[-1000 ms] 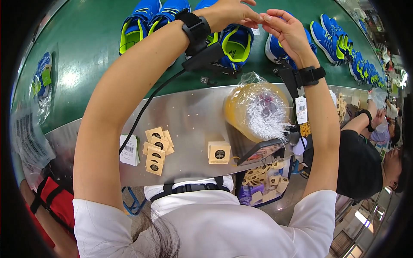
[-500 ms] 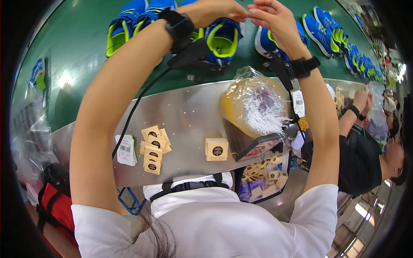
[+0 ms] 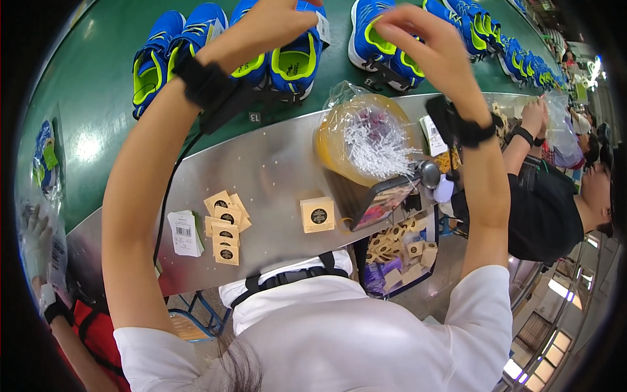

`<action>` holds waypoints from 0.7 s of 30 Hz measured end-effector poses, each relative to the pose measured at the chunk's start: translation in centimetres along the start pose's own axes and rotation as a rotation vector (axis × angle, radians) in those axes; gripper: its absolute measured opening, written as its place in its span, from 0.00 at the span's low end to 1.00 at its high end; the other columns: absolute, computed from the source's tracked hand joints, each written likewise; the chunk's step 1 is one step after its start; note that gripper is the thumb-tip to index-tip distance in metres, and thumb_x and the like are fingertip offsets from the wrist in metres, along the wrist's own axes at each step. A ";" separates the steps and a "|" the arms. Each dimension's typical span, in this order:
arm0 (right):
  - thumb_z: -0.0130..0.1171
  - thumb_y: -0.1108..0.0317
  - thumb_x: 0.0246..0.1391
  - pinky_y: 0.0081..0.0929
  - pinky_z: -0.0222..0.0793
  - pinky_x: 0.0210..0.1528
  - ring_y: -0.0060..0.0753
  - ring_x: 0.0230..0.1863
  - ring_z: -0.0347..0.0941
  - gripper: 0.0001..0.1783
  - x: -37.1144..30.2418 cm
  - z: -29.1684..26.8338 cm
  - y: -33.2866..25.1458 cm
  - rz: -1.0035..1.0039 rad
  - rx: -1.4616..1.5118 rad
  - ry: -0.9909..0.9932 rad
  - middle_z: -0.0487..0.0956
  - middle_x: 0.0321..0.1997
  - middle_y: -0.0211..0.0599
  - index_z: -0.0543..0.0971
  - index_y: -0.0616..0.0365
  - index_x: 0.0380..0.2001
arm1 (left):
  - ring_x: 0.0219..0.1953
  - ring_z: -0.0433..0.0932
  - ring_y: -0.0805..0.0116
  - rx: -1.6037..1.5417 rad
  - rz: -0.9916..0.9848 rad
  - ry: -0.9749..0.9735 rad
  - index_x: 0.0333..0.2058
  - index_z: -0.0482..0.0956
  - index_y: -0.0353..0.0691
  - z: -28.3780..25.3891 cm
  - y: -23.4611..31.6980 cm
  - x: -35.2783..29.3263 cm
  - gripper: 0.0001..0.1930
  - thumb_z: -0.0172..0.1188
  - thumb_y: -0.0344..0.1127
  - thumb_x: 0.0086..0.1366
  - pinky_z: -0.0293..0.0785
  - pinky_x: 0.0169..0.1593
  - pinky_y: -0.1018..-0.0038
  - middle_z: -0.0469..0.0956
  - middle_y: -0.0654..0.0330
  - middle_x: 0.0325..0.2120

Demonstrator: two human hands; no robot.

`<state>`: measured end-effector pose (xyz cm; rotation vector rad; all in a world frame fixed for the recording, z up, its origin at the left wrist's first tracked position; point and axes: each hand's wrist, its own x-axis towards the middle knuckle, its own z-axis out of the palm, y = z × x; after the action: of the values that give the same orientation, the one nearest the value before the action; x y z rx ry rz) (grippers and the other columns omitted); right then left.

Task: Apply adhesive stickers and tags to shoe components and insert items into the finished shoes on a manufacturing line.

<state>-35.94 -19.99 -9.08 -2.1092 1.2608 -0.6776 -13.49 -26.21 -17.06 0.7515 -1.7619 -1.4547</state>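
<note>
Left hand (image 3: 277, 23) pinches a small white tag (image 3: 322, 27) above the blue sneaker (image 3: 297, 59) on the green conveyor belt (image 3: 98, 85); right hand (image 3: 418, 42), fingers curled and holding nothing visible, is just beside. With a weak pinch the tag could slip onto the belt.

This is a shoe factory, at a finishing or packing line. A long green conveyor belt (image 3: 98, 98) carries many blue and yellow sport shoes (image 3: 196, 46) in a row. Beside the belt there is a metal table (image 3: 274, 170) with stacks of small brown paper tags (image 3: 225, 222), white labels (image 3: 185, 232) and a plastic bag of fasteners (image 3: 366, 137). Another worker in black (image 3: 545, 209) stands further along the same line
</note>
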 end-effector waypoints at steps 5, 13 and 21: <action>0.64 0.78 0.37 0.24 0.64 0.34 0.30 0.32 0.69 0.10 -8.0 -3.9 -5.5 -0.239 -0.203 -0.232 0.75 0.30 0.30 0.82 0.56 0.29 | 0.59 0.65 0.61 0.055 0.285 -0.424 0.60 0.61 0.37 3.3 5.2 -5.8 0.40 0.42 0.21 0.41 0.52 0.65 0.64 0.70 0.52 0.54; 0.68 0.75 0.32 0.27 0.62 0.31 0.32 0.30 0.67 0.11 -11.7 -1.4 -6.5 -0.277 -0.339 -0.192 0.73 0.29 0.28 0.82 0.54 0.26 | 0.53 0.69 0.50 0.423 0.572 -0.401 0.62 0.56 0.39 7.6 6.8 -8.7 0.38 0.55 0.25 0.49 0.62 0.58 0.61 0.71 0.50 0.51; 0.45 0.77 0.58 0.44 0.69 0.48 0.46 0.41 0.74 0.07 -15.8 -3.2 -9.3 -0.267 0.630 0.613 0.77 0.38 0.51 0.71 0.59 0.38 | 0.48 0.72 0.49 0.476 0.514 -0.274 0.53 0.69 0.41 8.8 5.3 -8.9 0.27 0.61 0.26 0.53 0.68 0.51 0.60 0.76 0.50 0.43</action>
<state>-39.25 -2.92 -2.26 -1.5867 0.8662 -1.6831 -15.56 -13.07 -14.19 0.2835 -2.3379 -0.8280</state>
